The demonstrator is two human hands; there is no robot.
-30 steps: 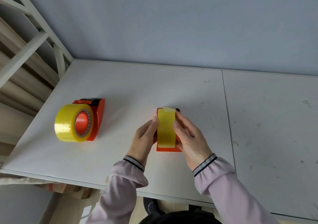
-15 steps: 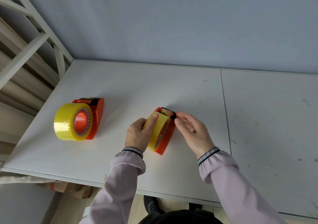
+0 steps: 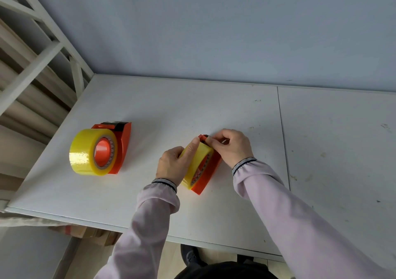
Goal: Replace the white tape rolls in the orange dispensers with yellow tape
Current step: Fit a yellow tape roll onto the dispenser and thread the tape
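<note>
Left hand (image 3: 171, 165) curled around yellow roll (image 3: 196, 165), index finger lying along its top. The roll sits in a tilted orange dispenser (image 3: 206, 177) at desk (image 3: 171, 111) centre. Right hand (image 3: 232, 144), fingers pressed together, pinches at the dispenser's cutter end, 12 o'clock of the roll. Second loaded dispenser (image 3: 122, 148) stands at 9 o'clock, untouched.

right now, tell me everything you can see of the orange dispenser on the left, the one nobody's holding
The orange plastic tape dispenser on the left stands on its edge on the white table, no hand touching it. A wide roll of glossy yellow tape sits on its round orange hub, facing the camera, with a ring of brownish core around the hub. At the dispenser's top far end there is a dark cutter part. It stands well apart from the other dispenser.
</note>
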